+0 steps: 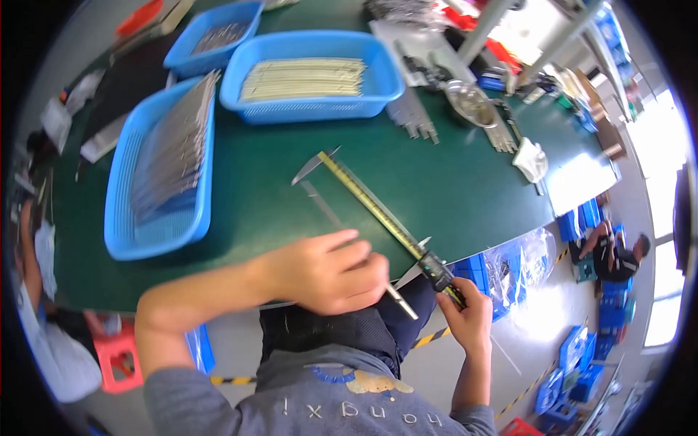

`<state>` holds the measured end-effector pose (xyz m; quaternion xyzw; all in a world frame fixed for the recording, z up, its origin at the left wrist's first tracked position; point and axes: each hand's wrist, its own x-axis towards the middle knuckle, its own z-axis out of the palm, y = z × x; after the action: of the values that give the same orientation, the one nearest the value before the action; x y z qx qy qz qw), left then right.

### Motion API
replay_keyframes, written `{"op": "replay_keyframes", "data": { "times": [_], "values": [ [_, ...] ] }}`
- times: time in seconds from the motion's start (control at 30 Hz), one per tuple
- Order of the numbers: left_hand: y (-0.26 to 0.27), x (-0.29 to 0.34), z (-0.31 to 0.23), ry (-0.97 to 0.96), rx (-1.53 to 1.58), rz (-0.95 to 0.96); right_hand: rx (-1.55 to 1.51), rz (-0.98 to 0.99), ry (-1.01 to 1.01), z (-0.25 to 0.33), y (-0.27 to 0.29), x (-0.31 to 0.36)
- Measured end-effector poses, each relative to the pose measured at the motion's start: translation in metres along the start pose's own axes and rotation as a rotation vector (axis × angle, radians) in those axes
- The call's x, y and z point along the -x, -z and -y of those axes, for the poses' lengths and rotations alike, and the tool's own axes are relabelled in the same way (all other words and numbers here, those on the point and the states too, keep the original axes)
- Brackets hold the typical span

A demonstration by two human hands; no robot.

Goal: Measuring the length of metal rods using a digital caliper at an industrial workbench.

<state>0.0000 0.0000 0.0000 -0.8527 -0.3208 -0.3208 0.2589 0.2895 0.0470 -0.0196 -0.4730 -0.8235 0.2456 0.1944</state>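
**Digital caliper, jaws wide apart, alongside a metal strip**

The left hand (pixel 338 276) is closed around a thin metal strip (pixel 403 301) showing on either side of it; the right hand (pixel 469 314) grips the digital caliper (pixel 374 207) by its display end. This looks like a length check (contact with the jaws is unclear). Next probably calls for aligning strip ends and jaws. The left hand hides the strip's middle; its far end blurs against the table (pixel 269 182).
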Motion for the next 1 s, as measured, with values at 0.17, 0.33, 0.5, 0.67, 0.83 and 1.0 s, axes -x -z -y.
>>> {"op": "replay_keyframes", "data": {
  "times": [0.17, 0.33, 0.5, 0.67, 0.83, 1.0],
  "values": [
    [-0.050, 0.024, -0.012, 0.036, 0.084, -0.020, 0.012, -0.063, -0.103, -0.004, -0.002, 0.006],
    [-0.057, 0.034, -0.008, 0.103, 0.005, -0.017, 0.014, -0.044, -0.118, 0.000, -0.002, 0.007],
    [-0.057, 0.035, -0.008, 0.111, -0.014, -0.008, 0.004, -0.058, -0.083, 0.001, 0.000, 0.009],
    [-0.056, 0.037, -0.009, 0.120, -0.026, -0.005, -0.001, -0.060, -0.078, 0.001, -0.002, 0.012],
    [-0.055, 0.039, -0.008, 0.128, 0.017, 0.025, -0.008, -0.044, -0.118, 0.002, -0.002, 0.013],
    [-0.039, 0.034, -0.001, 0.138, 0.120, 0.196, -0.026, -0.030, -0.024, 0.004, 0.006, 0.018]
  ]
}}
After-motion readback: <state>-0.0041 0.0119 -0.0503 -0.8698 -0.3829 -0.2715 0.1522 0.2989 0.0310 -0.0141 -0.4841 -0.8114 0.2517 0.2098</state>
